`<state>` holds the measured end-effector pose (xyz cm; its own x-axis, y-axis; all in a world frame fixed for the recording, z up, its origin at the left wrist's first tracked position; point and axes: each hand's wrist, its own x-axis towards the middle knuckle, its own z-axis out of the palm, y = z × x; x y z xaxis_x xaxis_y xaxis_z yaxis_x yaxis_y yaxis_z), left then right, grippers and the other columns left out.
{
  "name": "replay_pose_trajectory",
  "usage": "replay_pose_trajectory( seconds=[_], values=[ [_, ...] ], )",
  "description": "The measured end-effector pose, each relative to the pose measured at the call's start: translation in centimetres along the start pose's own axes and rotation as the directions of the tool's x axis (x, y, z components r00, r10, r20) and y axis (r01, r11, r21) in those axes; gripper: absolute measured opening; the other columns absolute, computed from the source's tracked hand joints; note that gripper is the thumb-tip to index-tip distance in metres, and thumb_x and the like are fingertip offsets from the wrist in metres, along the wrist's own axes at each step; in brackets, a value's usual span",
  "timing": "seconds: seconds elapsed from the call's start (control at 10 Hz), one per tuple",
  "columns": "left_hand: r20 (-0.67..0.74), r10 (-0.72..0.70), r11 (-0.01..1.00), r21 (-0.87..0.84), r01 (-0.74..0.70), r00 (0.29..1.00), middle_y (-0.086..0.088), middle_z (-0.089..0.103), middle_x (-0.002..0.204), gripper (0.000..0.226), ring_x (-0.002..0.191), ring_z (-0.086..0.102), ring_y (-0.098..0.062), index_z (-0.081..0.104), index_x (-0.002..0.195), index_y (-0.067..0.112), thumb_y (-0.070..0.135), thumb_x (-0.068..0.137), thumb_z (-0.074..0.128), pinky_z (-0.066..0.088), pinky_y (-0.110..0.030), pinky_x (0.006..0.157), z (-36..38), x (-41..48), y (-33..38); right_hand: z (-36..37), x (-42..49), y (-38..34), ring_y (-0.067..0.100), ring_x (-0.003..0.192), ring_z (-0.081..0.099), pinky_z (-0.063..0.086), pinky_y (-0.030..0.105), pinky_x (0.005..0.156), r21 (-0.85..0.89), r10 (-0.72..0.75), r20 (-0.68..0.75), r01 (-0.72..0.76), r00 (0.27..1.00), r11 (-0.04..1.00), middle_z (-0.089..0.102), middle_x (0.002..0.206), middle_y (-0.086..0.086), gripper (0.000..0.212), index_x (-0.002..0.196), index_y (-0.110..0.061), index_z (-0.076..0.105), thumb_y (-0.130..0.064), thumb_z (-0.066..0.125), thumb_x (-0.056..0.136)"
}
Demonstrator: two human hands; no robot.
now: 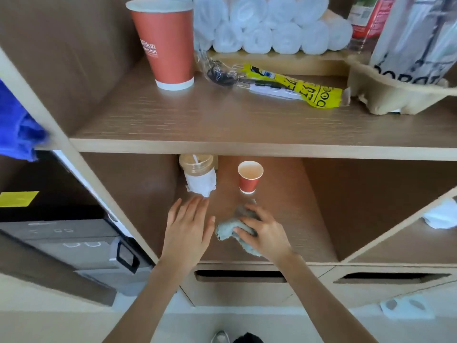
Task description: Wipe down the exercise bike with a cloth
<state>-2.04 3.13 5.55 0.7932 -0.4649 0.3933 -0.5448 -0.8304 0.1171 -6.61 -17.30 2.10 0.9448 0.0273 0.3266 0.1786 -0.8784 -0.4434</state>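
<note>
1. Right hand (265,232): fingers curled over a crumpled grey cloth (232,230), gripping it against the lower shelf (284,194).
2. Left hand (188,226): fingers straight and slightly spread, holding nothing, just left of the cloth.
3. Small red cup (249,177): upright, beyond the right fingertips.
4. Lidded jar (197,173) wrapped in white tissue: just beyond the left fingertips.
5. Large red cup (164,43), rolled white towels (269,26): upper shelf, well above both hands.

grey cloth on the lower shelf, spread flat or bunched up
Bunched up: the grey cloth is a crumpled wad gripped by the right hand.
</note>
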Motion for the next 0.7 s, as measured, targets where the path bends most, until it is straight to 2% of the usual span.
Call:
replay_pose_trajectory(
  seconds=[0.1,0.2,0.3,0.4,0.5,0.6,0.7],
  values=[
    [0.002,-0.001,1.0,0.014,0.001,1.0,-0.009,0.063,0.123,0.045,0.115,0.059,-0.023,0.063,0.119,0.005,0.034,0.095,0.039,0.034,-0.045,0.107,1.3,0.2,-0.4,2.1,0.5,1.8,0.032,0.104,0.06,0.058,0.045,0.066,0.001,0.002,0.092,-0.002,0.996,1.0,0.06,0.122,0.01,0.021,0.092,-0.017,0.074,-0.031,0.076,0.077],
    [-0.005,-0.006,1.0,0.025,0.007,1.0,-0.01,0.064,0.121,0.043,0.112,0.06,-0.024,0.064,0.117,0.004,0.033,0.095,0.041,0.037,-0.048,0.105,2.2,0.4,-0.3,3.7,0.7,3.0,0.04,0.116,0.053,0.05,0.052,0.087,-0.063,-0.033,0.144,0.042,0.989,0.997,0.055,0.129,0.016,0.024,0.097,-0.019,0.075,-0.034,0.074,0.079],
    [-0.016,-0.016,0.999,0.028,0.016,1.0,-0.01,0.065,0.119,0.042,0.111,0.061,-0.024,0.065,0.116,0.004,0.032,0.094,0.042,0.039,-0.049,0.104,2.8,0.5,-0.2,4.8,0.4,3.7,0.043,0.129,0.039,0.032,0.06,0.104,-0.168,-0.01,0.19,0.042,0.982,0.985,0.045,0.141,0.017,0.044,0.116,-0.025,0.067,-0.053,0.052,0.085],
    [-0.012,-0.018,0.999,0.037,0.019,1.0,-0.01,0.066,0.118,0.042,0.11,0.061,-0.025,0.065,0.115,0.004,0.033,0.094,0.042,0.039,-0.049,0.104,3.1,0.6,0.1,5.4,-0.1,3.6,0.044,0.133,0.032,0.025,0.061,0.107,-0.274,0.038,0.234,0.028,0.971,0.961,0.037,0.146,0.016,0.057,0.13,-0.028,0.055,-0.061,0.038,0.087],
    [-0.011,-0.026,0.998,0.054,0.027,1.0,-0.011,0.066,0.117,0.042,0.109,0.062,-0.025,0.066,0.114,0.004,0.032,0.093,0.043,0.04,-0.049,0.103,3.7,0.5,0.5,5.6,-0.3,3.4,0.045,0.132,0.034,0.031,0.061,0.104,-0.31,0.081,0.263,0.005,0.961,0.951,0.039,0.145,0.016,0.059,0.131,-0.026,0.054,-0.06,0.034,0.088],
    [0.012,-0.025,0.998,0.053,0.024,1.0,-0.011,0.067,0.115,0.042,0.107,0.063,-0.025,0.066,0.112,0.003,0.032,0.093,0.043,0.042,-0.049,0.101,4.0,0.2,1.0,5.2,-0.2,3.4,0.045,0.131,0.035,0.033,0.061,0.103,-0.288,0.092,0.309,0.001,0.946,0.958,0.041,0.144,0.016,0.059,0.131,-0.025,0.055,-0.059,0.034,0.088],
    [-0.007,-0.028,0.997,0.07,0.028,1.0,-0.011,0.067,0.114,0.042,0.105,0.063,-0.026,0.067,0.111,0.003,0.032,0.093,0.043,0.042,-0.048,0.101,4.6,0.0,1.4,5.2,-0.3,3.6,0.043,0.138,0.023,0.021,0.059,0.11,-0.213,0.078,0.286,-0.016,0.955,0.977,0.032,0.15,0.012,0.057,0.135,-0.027,0.05,-0.059,0.041,0.088]
  ],
)
